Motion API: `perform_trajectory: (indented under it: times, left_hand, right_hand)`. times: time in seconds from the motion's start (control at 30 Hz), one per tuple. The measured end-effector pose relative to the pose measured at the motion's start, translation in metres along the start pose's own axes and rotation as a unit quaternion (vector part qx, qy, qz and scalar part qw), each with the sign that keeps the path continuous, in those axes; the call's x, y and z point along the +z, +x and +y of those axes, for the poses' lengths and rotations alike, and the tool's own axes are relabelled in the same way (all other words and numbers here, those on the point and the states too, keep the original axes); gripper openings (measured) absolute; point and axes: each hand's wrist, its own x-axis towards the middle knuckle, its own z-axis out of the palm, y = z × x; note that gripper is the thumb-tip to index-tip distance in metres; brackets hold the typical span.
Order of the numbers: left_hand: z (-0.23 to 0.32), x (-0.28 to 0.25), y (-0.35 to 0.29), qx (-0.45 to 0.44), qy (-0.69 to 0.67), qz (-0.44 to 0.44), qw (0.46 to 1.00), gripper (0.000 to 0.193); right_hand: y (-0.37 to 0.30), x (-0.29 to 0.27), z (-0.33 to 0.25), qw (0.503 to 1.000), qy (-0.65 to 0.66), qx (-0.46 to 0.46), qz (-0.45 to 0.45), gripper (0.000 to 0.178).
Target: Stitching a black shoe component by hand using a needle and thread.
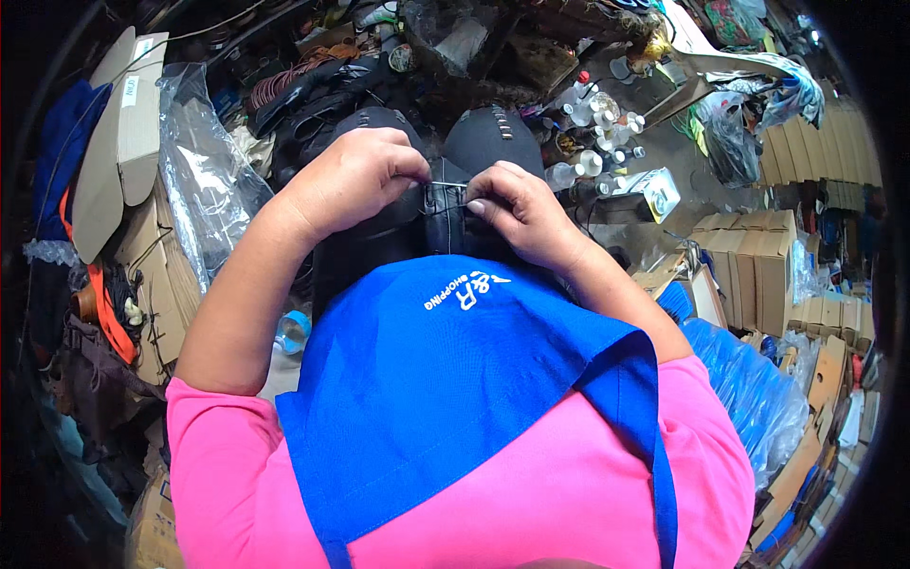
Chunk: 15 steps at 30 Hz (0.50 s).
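A black leather-like piece with pale stitch lines stands between my knees. Across its upper end runs a thin, pale, taut strand; whether it is thread or a needle I cannot make out. My left hand is closed in a pinch at the strand's left end. At its right end, the thumb and fingers of my right hand are pressed together close to the black piece. Dark cloth covers my knees, and a row of light stitches shows on the right one.
Several bottles stand on the floor beyond my right knee, near a small white box. Cardboard boxes and blue plastic wrapping are at my right. Cardboard sheets and clear plastic lean at my left.
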Motion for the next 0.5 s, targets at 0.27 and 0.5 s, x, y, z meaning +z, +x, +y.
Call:
perform_trajectory:
  times: [0.27,0.5]
  left_hand:
    - [-0.002,-0.016,0.016,0.059,0.125,-0.060,0.989,0.013]
    - [-0.010,-0.031,0.042,0.006,0.063,-0.146,0.987,0.010]
  right_hand:
    - [0.002,0.002,0.004,1.000,0.026,0.005,0.006,0.009]
    - [0.004,0.001,0.005,0.997,0.063,0.029,-0.014,0.010]
